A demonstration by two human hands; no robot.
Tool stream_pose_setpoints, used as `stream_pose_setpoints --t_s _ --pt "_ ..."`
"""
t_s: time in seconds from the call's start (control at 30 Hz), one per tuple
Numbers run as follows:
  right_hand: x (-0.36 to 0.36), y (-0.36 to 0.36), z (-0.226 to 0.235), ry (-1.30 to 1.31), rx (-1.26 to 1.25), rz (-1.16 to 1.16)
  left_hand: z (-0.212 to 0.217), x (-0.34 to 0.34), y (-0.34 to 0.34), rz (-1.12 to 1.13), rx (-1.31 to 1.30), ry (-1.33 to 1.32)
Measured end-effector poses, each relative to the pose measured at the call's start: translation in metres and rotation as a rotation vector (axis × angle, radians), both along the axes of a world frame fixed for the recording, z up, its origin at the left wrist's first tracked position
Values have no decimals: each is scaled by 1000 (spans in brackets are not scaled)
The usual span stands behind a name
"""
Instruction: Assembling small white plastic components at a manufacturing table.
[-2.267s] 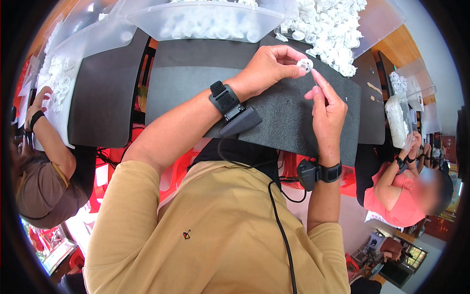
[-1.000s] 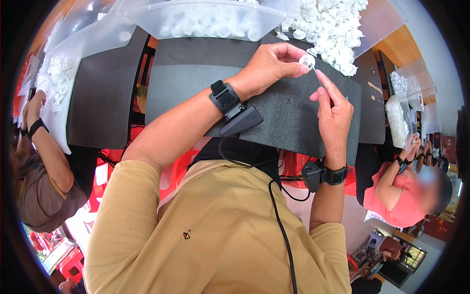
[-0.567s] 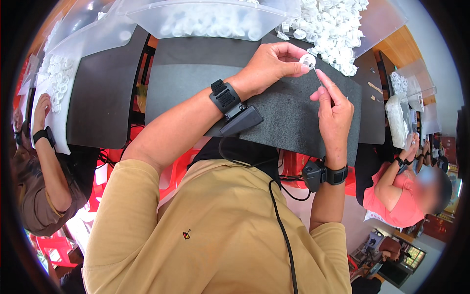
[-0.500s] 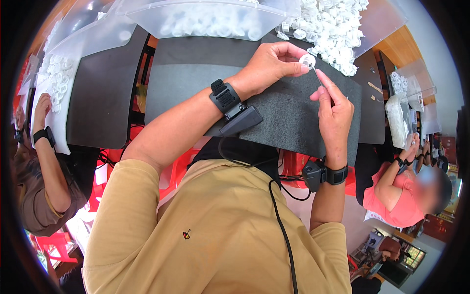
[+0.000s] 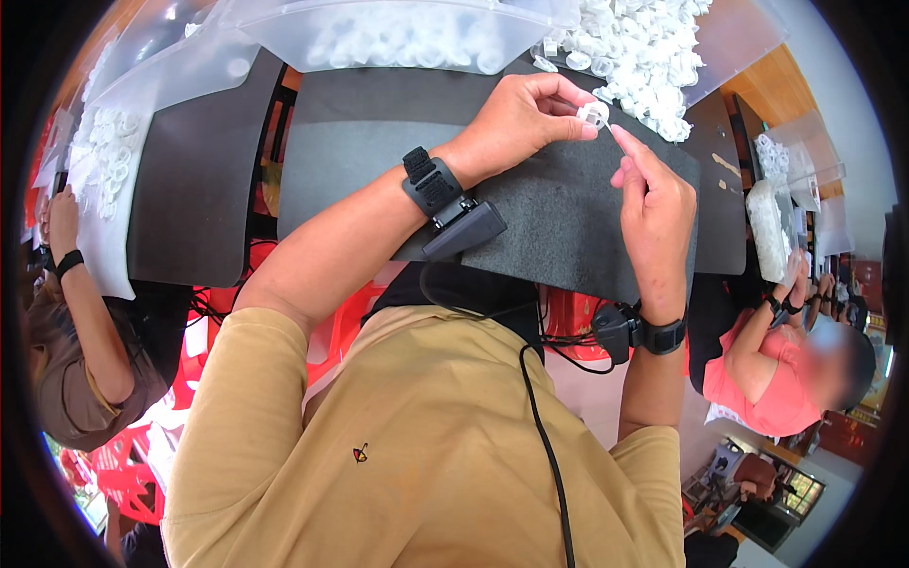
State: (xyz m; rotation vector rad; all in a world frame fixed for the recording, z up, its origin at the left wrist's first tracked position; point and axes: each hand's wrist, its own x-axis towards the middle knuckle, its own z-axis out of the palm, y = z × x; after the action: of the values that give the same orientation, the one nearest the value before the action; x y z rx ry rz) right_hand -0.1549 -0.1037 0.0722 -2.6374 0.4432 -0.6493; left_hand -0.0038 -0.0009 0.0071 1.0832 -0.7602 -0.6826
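My left hand (image 5: 532, 114) pinches a small white ring-shaped plastic part (image 5: 594, 113) between thumb and fingertips, above the dark table. From the right, my right hand (image 5: 659, 204) points its index finger along a thin, slender tool (image 5: 609, 125) whose end meets the part. Most of the tool is hidden by the fingers, so its exact kind does not show. Right behind the part lies a heap of similar white plastic parts (image 5: 644, 66).
A translucent plastic bin (image 5: 275, 36) with white parts stands at the back. Under my hands is a dark textured mat (image 5: 568, 222). Co-workers sit on both sides, a brown sleeve (image 5: 133, 398) left and a pink shirt (image 5: 757, 369) right. A black cable (image 5: 540, 417) hangs over my shirt.
My right hand has shifted slightly right and turned, and less of the thin tool shows. The white part has turned a little in my left hand, which stays nearly in place.
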Motion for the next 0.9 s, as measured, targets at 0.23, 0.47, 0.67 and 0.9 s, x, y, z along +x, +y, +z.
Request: stream_pose_setpoints --t_s 0.23,0.47,0.67,0.9 --pt "-3 -4 1 34 -287 41 1 0 2 -3 60 -88" --pt "1 -20 21 239 -598 199 -6 1 -2 -86 163 -133" --pt "-4 -31 10 31 -243 191 -9 3 -3 -94 21 92" --pt "16 -20 -27 -192 783 76 -5 2 1 -239 16 162"
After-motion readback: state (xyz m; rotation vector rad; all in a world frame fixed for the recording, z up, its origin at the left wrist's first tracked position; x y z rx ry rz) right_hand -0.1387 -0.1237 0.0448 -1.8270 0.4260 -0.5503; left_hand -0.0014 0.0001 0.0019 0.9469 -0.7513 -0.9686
